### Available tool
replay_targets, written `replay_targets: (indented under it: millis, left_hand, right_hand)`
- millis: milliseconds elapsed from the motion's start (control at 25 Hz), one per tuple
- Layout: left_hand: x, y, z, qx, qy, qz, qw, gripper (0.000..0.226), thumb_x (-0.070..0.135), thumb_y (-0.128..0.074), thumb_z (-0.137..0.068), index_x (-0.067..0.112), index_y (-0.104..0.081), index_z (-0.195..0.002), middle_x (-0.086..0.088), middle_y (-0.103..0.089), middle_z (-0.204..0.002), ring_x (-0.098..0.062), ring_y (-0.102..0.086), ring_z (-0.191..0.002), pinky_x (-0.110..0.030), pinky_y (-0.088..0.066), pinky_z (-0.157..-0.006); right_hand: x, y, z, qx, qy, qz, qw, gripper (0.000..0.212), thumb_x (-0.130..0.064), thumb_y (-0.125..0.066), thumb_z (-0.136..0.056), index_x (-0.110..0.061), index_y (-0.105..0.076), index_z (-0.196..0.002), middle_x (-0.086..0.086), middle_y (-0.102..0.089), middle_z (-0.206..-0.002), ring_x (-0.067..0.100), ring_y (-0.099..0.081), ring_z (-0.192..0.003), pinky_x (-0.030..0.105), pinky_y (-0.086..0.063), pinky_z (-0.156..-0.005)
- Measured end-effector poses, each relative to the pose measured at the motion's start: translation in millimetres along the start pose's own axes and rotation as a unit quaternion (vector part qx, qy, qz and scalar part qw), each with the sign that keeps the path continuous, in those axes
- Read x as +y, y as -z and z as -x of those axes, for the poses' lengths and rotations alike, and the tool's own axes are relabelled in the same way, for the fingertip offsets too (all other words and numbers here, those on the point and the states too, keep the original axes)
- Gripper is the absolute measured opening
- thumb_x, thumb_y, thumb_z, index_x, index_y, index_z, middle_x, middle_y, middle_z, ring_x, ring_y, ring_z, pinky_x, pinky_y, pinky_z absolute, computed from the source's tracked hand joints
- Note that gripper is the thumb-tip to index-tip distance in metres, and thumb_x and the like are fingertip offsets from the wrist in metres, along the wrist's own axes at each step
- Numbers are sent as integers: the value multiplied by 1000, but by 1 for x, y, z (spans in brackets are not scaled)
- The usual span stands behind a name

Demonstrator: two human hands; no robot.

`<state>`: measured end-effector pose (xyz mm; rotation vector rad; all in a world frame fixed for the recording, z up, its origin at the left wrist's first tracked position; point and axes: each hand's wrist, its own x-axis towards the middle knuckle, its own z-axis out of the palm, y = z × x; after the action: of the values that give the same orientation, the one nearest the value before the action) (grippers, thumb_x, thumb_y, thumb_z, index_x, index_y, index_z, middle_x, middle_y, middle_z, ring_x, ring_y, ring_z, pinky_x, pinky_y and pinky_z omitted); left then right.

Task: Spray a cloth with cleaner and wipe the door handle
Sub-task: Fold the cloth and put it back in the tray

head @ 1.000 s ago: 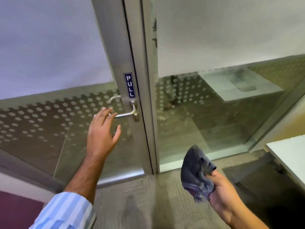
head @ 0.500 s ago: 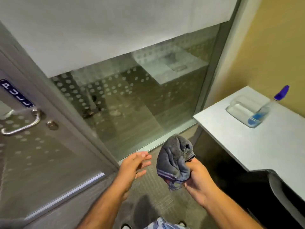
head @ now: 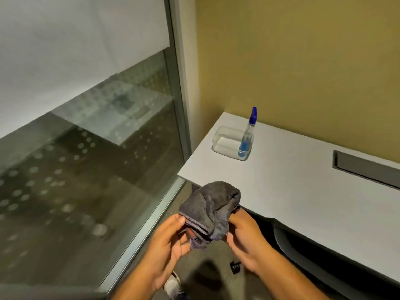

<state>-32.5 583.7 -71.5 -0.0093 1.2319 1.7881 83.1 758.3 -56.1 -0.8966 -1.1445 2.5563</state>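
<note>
A crumpled dark grey cloth (head: 211,207) is held up between both hands in front of me, just off the near corner of the white table (head: 303,191). My left hand (head: 171,245) pinches its lower left edge and my right hand (head: 246,239) grips its right side. A clear spray bottle (head: 247,135) with blue liquid and a blue cap leans in a clear plastic tray (head: 225,140) at the table's far left corner. The door handle is out of view.
A glass wall (head: 86,159) with a frosted band and dotted film runs along the left, its metal frame (head: 179,94) meeting a yellow wall (head: 303,61). A grey cable slot (head: 365,167) is set in the table. A dark chair (head: 313,252) sits under the table edge. Carpet lies below.
The view swung right from the door to the table. My left hand left the handle, came across and took hold of the cloth that my right hand held.
</note>
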Motion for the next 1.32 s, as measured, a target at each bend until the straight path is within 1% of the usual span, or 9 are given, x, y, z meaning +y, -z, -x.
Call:
replay_targets:
  millis: [160, 280, 400, 480, 680, 840, 1000, 1160, 1320]
  left_hand:
    - [27, -7, -60, -5, -8, -28, 1000, 9, 14, -72, -89, 11, -80, -90, -27, -76, -104, -25, -79, -83, -36, -68, -69]
    - [58, -2, -102, -26, -5, -86, 996, 4, 15, -80, -81, 17, -77, -81, -20, -78, -99, -22, -80, -84, -29, -65, -72]
    - [87, 5, -143, -72, -6, -118, 990, 16, 14, -89, -80, 19, -74, -79, -17, -78, -100, -22, -79, -89, -27, -64, -76]
    - [101, 4, -166, -100, 5, -124, 987, 14, 14, -85, -78, 22, -73, -78, -15, -78, -98, -21, -79, -89, -27, -63, -77]
    - [119, -11, -234, -119, 17, -140, 983, 35, 10, -88, -79, 17, -70, -108, -15, -80, -116, -27, -79, -107, -34, -64, -85]
    - [114, -34, -291, -125, 73, -130, 981, 63, 6, -83, -76, 16, -62, -135, -16, -78, -127, -32, -77, -117, -38, -65, -89]
    - [114, -60, -357, -97, 114, -157, 976, 44, 6, -76, -87, 5, -69, -130, -21, -79, -120, -31, -79, -109, -35, -66, -84]
    - [112, -87, -414, -28, 56, -358, 932, 35, -7, -65, -96, 14, -72, -124, 3, -85, -95, -4, -77, -81, -19, -57, -68]
    - [110, -113, -453, 18, 3, -412, 911, 34, -12, -68, -91, 15, -72, -111, 5, -81, -78, -5, -75, -69, -12, -52, -56]
  right_hand:
    - [-21, 1, -40, 107, -17, -106, 988, 37, -24, -50, -108, -4, -76, -125, 25, -71, -135, 41, -69, -126, 57, -51, -114]
    - [-30, -13, -69, 120, -3, -190, 974, 49, -49, -52, -104, -15, -73, -133, 20, -73, -135, 41, -71, -124, 54, -57, -101]
    - [-38, -27, -101, 121, 31, -180, 976, 53, -26, -75, -84, -10, -70, -134, 23, -73, -133, 43, -71, -121, 60, -56, -105]
    - [-46, -35, -119, 109, 50, -131, 984, 60, -7, -72, -76, -11, -67, -136, 23, -73, -131, 42, -71, -121, 62, -55, -106]
    - [-73, -29, -178, 150, 74, -82, 982, 50, 10, -54, -93, -15, -64, -136, 21, -75, -127, 42, -71, -120, 61, -57, -104]
    - [-92, 1, -228, 186, 73, -36, 979, 51, 14, -50, -91, -9, -66, -134, 20, -77, -125, 43, -70, -120, 59, -55, -108]
    - [-111, 39, -287, 219, 44, 6, 975, 40, 13, -57, -86, -4, -74, -118, 22, -80, -115, 43, -75, -112, 57, -58, -105]
    - [-134, 71, -339, 277, 40, 91, 956, 30, 5, -70, -87, -7, -76, -113, 16, -81, -110, 34, -78, -100, 50, -63, -97]
    - [-155, 86, -384, 301, 15, 194, 934, 36, -10, -74, -94, -18, -61, -127, -2, -69, -105, 15, -69, -93, 24, -58, -81]
